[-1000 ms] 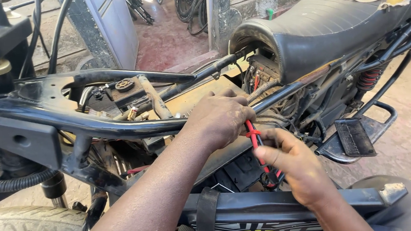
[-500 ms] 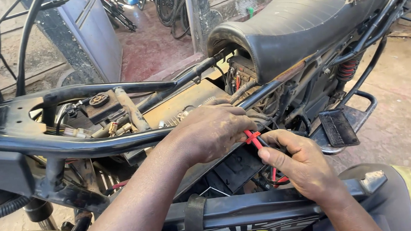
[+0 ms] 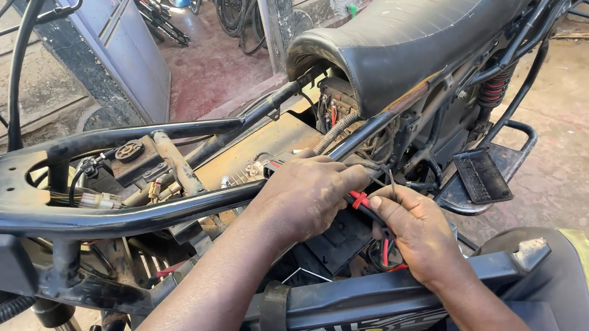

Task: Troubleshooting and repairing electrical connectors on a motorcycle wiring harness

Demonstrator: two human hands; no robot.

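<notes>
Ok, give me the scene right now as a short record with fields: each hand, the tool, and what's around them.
setting: stripped motorcycle frame with black seat, outdoors on a concrete floor
left hand: left hand reaches over the frame tube, fingers curled down by the wiring under the seat front
right hand: right hand grips red-handled pliers, tip hidden by the left hand
near hands: black footrest, red rear spring
foreground: dark panel with strap
unclear: what the pliers grip

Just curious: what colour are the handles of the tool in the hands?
Red handles, clearest in the head view.
</notes>
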